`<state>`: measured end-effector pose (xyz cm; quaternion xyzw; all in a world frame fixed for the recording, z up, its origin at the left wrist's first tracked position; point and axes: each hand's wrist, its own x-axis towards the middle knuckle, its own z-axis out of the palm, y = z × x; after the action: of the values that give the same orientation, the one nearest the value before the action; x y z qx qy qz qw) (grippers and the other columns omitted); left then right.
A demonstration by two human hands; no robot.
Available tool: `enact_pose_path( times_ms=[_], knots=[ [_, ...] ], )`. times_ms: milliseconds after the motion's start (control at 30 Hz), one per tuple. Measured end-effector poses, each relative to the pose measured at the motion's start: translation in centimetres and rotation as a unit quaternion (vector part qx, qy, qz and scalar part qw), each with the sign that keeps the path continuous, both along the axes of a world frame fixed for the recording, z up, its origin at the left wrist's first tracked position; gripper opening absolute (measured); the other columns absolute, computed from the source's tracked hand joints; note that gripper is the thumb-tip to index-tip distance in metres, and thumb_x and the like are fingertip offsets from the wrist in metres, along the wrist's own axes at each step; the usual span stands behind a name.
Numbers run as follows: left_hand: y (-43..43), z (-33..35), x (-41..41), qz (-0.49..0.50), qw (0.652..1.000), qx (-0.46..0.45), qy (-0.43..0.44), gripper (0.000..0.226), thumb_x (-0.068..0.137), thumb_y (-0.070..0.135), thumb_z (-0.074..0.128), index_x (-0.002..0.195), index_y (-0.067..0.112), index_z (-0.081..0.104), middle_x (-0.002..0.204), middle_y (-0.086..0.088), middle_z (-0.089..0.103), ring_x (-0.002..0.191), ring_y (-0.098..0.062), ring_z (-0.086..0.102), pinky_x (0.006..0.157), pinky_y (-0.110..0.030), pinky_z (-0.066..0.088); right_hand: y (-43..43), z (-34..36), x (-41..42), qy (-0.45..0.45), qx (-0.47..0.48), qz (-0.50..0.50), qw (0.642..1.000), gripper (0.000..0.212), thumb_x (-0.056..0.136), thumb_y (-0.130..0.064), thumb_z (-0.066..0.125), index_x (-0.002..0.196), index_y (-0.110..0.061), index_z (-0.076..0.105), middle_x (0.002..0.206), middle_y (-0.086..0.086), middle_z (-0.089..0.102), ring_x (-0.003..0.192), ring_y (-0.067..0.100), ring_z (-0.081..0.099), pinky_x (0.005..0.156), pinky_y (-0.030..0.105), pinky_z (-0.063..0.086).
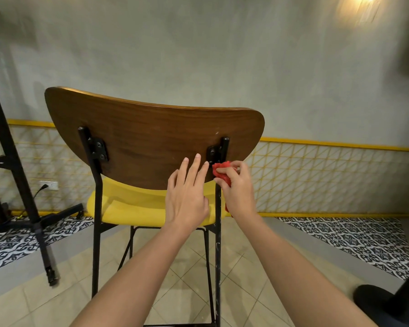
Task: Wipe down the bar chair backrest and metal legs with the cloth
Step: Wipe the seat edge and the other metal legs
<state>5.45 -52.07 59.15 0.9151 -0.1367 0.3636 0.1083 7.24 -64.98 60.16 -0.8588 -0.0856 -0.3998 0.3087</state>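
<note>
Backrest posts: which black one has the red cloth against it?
The right post, where the right hand presses the cloth; the left post is bare.

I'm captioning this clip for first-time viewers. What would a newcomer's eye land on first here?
The big curved wooden backrest fills the centre, with the bright yellow seat just below it. At its lower right edge the right hand grips a red cloth against the black metal upright, while the left hand rests straight-fingered on the wood beside it.

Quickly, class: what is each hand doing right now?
Left hand: open, fingers straight on the backrest.
Right hand: grips the cloth against the leg.
</note>
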Motion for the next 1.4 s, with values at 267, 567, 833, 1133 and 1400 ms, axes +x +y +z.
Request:
enact_pose_path(
  times_ms=[267, 567, 833, 1133, 1400],
  knots=[
    [0.0, -3.1, 0.4, 0.003, 0.998, 0.028, 0.057, 0.084, 0.085, 0.025, 0.055, 0.151, 0.018, 0.005, 0.159, -0.004, 0.003, 0.147, -0.025, -0.001, 0.117, -0.040, 0.005, -1.0, -2.5, 0.1, 0.056, -0.207, -0.039, 0.976, 0.035, 0.088, -0.015, 0.063, 0.123, -0.012, 0.060, 0.126, 0.011, 0.050, 0.117, 0.027, 0.046, 0.084, 0.037, 0.053],
    [0.5, -3.3, 0.5, -0.015, 0.998, 0.022, 0.052, 0.079, 0.088, 0.029, 0.053, 0.151, 0.022, 0.005, 0.159, -0.003, 0.007, 0.147, -0.024, 0.000, 0.117, -0.039, 0.007, -1.5, -2.1, 1.2, -0.071, -0.164, -0.035, 0.983, 0.029, 0.081, -0.009, 0.070, 0.110, -0.010, 0.067, 0.110, 0.013, 0.059, 0.099, 0.030, 0.058, 0.070, 0.036, 0.055],
    [0.1, -3.0, 0.2, -0.020, 0.998, 0.006, 0.063, 0.077, 0.089, 0.029, 0.047, 0.151, 0.023, 0.001, 0.159, -0.001, 0.004, 0.147, -0.022, -0.002, 0.117, -0.039, 0.007, -1.2, -3.6, 0.7, 0.047, -0.209, -0.032, 0.976, 0.030, 0.090, -0.016, 0.060, 0.119, -0.011, 0.062, 0.120, 0.010, 0.051, 0.114, 0.024, 0.049, 0.085, 0.032, 0.052],
    [0.0, -1.0, 0.5, -0.019, 1.000, -0.002, -0.003, 0.078, 0.079, 0.025, 0.059, 0.148, 0.020, 0.022, 0.155, -0.005, 0.025, 0.144, -0.026, 0.019, 0.113, -0.042, 0.022, -0.7, -1.9, 1.0, 0.019, -0.126, -0.027, 0.991, 0.029, 0.088, -0.009, 0.061, 0.117, -0.015, 0.062, 0.120, 0.006, 0.049, 0.114, 0.019, 0.047, 0.087, 0.025, 0.046],
    [0.1, 0.8, 0.1, -0.019, 1.000, -0.006, -0.018, 0.078, 0.078, 0.025, 0.060, 0.148, 0.019, 0.024, 0.155, -0.005, 0.024, 0.144, -0.026, 0.019, 0.113, -0.042, 0.022, -1.8, -0.5, -0.1, 0.073, -0.089, 0.019, 0.993, 0.024, 0.090, -0.009, 0.058, 0.111, -0.018, 0.064, 0.113, -0.005, 0.044, 0.106, 0.007, 0.042, 0.089, 0.008, 0.032]
  ],
)
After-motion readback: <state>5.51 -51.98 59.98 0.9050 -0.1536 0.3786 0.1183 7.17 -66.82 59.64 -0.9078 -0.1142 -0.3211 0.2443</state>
